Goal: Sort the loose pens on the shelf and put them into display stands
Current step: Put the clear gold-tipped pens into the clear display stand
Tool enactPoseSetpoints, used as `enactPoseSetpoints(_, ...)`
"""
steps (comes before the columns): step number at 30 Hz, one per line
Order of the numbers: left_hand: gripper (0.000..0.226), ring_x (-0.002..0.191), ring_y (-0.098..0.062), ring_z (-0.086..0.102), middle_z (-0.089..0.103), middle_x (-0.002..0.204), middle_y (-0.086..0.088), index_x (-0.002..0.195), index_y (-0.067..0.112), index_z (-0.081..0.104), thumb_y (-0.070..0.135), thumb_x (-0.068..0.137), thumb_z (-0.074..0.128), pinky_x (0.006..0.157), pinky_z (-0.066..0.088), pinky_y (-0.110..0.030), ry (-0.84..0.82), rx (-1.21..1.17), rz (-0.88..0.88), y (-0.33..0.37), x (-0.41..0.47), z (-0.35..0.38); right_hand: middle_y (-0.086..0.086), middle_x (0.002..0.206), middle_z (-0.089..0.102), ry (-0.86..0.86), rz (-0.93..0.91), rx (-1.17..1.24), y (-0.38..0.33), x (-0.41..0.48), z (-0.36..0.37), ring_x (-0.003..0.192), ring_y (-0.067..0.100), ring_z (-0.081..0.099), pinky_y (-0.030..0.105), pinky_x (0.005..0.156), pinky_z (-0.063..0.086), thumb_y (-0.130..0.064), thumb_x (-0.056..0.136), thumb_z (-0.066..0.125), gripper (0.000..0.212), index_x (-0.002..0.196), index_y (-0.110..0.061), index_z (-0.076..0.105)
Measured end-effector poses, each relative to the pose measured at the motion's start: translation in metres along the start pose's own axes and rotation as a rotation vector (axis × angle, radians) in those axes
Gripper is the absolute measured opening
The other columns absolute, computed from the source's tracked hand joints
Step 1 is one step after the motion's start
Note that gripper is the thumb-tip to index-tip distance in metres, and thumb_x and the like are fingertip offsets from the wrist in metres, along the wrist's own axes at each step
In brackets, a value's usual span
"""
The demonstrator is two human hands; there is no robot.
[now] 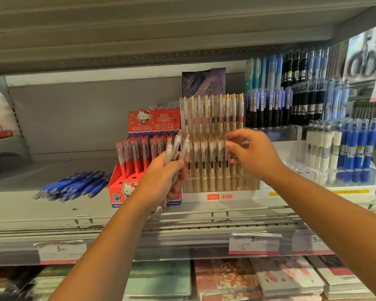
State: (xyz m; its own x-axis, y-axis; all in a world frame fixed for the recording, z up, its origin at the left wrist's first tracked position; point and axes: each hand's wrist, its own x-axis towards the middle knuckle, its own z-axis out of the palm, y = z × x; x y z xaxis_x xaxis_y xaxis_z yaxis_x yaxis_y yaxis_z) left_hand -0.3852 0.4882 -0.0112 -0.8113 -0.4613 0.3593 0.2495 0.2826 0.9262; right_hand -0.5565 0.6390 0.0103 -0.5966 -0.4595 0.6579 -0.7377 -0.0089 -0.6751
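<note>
1. Left hand (161,179) grips a bundle of clear gold-clipped pens (176,146), just beside the clear tiered display stand (220,196).
2. Right hand (253,156) is curled at the stand's front row; cannot tell whether it pinches a pen.
3. Judged step: slotting pens. The next move likely calls for finding a free slot.

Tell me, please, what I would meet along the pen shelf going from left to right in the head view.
Loose blue pens → red Hello Kitty stand → hesu stand of beige pens → clear stand of white and blue pens. The left hand and right hand overlap the stands, so they are left out.
</note>
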Motion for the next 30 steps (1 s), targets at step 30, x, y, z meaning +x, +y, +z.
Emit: enactPoseSetpoints(30,0.026,0.075,-0.031,0.072,0.073,0.090,-0.014,0.117,0.020,0.065,0.026,0.093,0.059,0.064,0.060,-0.036,-0.135,-0.051,0.083,-0.005,-0.001,-0.001,0.000,0.086,0.070,-0.141,0.078,0.254,-0.058,-0.028,0.035,0.081,0.011,0.065,0.031,0.080,0.056,-0.012,0.087,0.072,0.017,0.102,-0.019,0.070)
